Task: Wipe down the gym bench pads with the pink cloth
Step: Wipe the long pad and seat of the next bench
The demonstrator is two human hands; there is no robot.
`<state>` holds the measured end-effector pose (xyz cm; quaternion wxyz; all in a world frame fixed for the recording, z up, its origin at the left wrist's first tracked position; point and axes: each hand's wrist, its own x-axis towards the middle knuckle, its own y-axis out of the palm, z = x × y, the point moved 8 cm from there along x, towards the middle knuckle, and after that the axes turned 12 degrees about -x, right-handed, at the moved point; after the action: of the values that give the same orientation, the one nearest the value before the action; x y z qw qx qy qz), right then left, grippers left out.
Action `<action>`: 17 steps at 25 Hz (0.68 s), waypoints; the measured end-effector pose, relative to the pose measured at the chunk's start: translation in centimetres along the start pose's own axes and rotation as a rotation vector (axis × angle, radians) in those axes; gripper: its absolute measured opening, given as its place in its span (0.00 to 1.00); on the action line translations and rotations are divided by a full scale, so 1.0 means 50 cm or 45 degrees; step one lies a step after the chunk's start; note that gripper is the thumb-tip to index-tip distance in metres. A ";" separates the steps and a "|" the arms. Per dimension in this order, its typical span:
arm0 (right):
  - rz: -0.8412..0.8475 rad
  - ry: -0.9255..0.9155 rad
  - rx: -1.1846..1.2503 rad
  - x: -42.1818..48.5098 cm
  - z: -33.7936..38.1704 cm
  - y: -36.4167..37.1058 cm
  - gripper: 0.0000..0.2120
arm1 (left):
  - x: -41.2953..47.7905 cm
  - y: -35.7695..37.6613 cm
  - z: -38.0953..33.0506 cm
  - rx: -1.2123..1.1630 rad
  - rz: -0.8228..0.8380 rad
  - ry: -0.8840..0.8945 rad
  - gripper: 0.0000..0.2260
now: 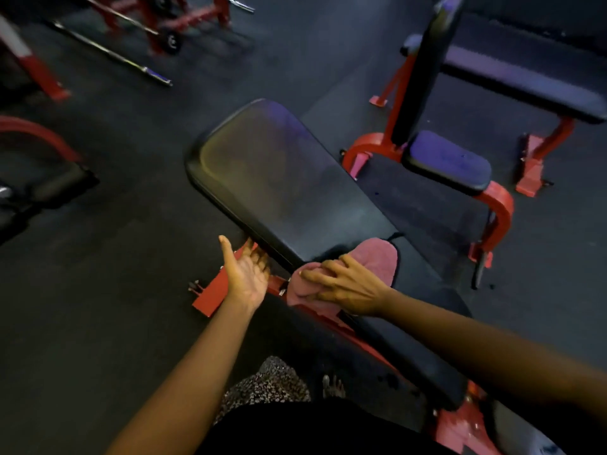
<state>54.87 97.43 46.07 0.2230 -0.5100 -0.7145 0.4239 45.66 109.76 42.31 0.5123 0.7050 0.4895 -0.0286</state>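
stage: mid-wipe, we judge | pink cloth [377,257] at the near end of the bench's back pad [282,178], under our right hand [348,287], fingers [323,278] spread flat on it | our left hand [244,274] open, empty, touching that pad's left edge | left, we guess: that pad's far stretch, seat pad [410,349]

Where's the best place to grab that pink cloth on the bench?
Grab the fluffy pink cloth at its bunched-up end that hangs over the black padded bench's left edge. Come from the left, where the open left hand is; the rest lies flat, pinned by the right hand.
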 end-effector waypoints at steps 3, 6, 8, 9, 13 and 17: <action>-0.127 -0.036 0.035 0.061 -0.045 -0.024 0.38 | 0.003 -0.006 -0.007 -0.027 0.045 0.010 0.41; -0.193 -0.125 -0.077 0.166 -0.103 -0.079 0.36 | 0.000 -0.012 -0.013 -0.076 0.036 0.128 0.40; -0.229 -0.188 -0.191 0.228 -0.136 -0.115 0.31 | -0.004 -0.019 -0.020 -0.051 -0.085 0.254 0.37; -0.269 -0.228 -0.229 0.254 -0.150 -0.129 0.28 | -0.006 -0.018 -0.025 -0.051 -0.153 0.320 0.35; -0.379 -0.317 -0.268 0.361 -0.208 -0.182 0.14 | -0.011 0.022 -0.057 -0.103 -0.340 0.575 0.30; -0.432 -0.313 -0.145 0.462 -0.274 -0.238 0.14 | 0.021 0.061 -0.101 -0.053 -0.451 0.741 0.27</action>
<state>49.96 122.37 60.76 0.1732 -0.3388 -0.8346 0.3983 46.08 114.25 46.24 0.3524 0.5771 0.7305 0.0954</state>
